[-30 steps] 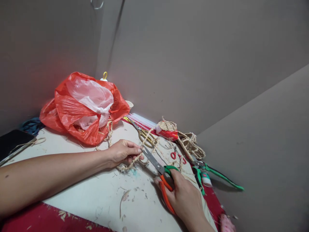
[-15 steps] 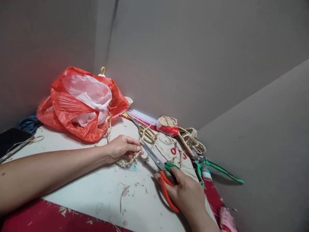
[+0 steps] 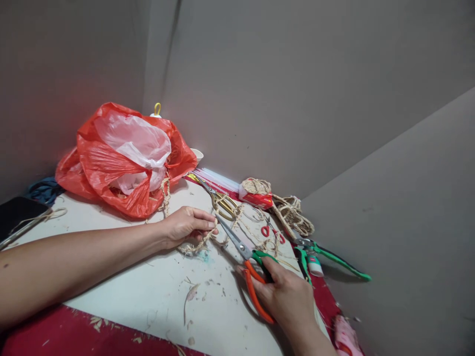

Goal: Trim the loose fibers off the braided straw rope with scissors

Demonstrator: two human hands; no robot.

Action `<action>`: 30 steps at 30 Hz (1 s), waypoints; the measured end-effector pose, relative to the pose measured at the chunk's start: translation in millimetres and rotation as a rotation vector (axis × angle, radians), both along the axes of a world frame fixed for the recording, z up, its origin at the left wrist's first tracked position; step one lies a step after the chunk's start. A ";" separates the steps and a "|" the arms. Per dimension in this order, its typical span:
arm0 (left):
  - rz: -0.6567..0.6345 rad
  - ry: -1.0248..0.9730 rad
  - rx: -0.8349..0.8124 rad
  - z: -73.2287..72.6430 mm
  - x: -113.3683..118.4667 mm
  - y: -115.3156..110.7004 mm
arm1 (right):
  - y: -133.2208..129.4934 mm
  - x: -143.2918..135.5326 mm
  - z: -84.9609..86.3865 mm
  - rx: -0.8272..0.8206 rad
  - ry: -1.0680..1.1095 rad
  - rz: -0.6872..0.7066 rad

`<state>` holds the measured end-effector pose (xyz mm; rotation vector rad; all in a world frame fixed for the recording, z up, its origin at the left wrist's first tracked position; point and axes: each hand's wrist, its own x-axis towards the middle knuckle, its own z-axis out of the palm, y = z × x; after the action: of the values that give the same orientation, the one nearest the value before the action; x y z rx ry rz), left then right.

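Observation:
My left hand (image 3: 191, 226) pinches a thin braided straw cord (image 3: 191, 248) just over the white board (image 3: 156, 296). From the right, my right hand (image 3: 284, 287) grips scissors (image 3: 241, 247) with one orange and one green handle. Their blades look nearly closed, and the tips are at the cord beside my left fingertips. Whether the cord lies between the blades is too small to tell. More cord (image 3: 166, 198) hangs by a red plastic bag (image 3: 107, 163) behind my left hand.
Gold-handled scissors (image 3: 224, 205), small red-handled scissors (image 3: 265, 231) and straw strands lie behind the blades. Coiled straw cord (image 3: 297, 220) and green-handled shears (image 3: 339, 259) are at the right. A dark flat object (image 3: 22, 215) sits far left; grey walls stand behind.
The scissors' tips and my right hand have shifted very slightly left. The view has moved a little; both hands keep their hold.

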<state>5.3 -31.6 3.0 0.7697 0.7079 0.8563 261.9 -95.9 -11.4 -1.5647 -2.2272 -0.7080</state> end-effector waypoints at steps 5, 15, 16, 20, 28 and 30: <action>0.003 -0.002 -0.006 1.8 0.1 -0.5 | 0.1 0.7 -2.7 -0.029 0.037 -0.005; 0.029 0.012 -0.008 5.1 -1.3 -1.6 | 9.0 20.9 -8.8 -0.259 0.405 -0.094; 0.027 0.012 -0.002 5.2 -1.4 -1.7 | 9.1 19.3 -8.0 -0.264 0.360 -0.085; 0.009 0.016 0.028 6.7 -1.5 -2.3 | 8.4 10.8 -5.4 -0.268 0.183 -0.048; 0.000 0.058 0.054 9.7 -1.6 -3.9 | 9.2 15.6 -2.8 -0.191 0.142 -0.037; -0.015 0.074 0.064 9.5 -1.6 -4.1 | 9.1 15.5 -2.9 -0.178 0.135 -0.031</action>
<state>3.7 -35.7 12.5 0.8669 0.7422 0.8441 277.4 -86.8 -14.3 -1.6794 -2.2214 -0.4087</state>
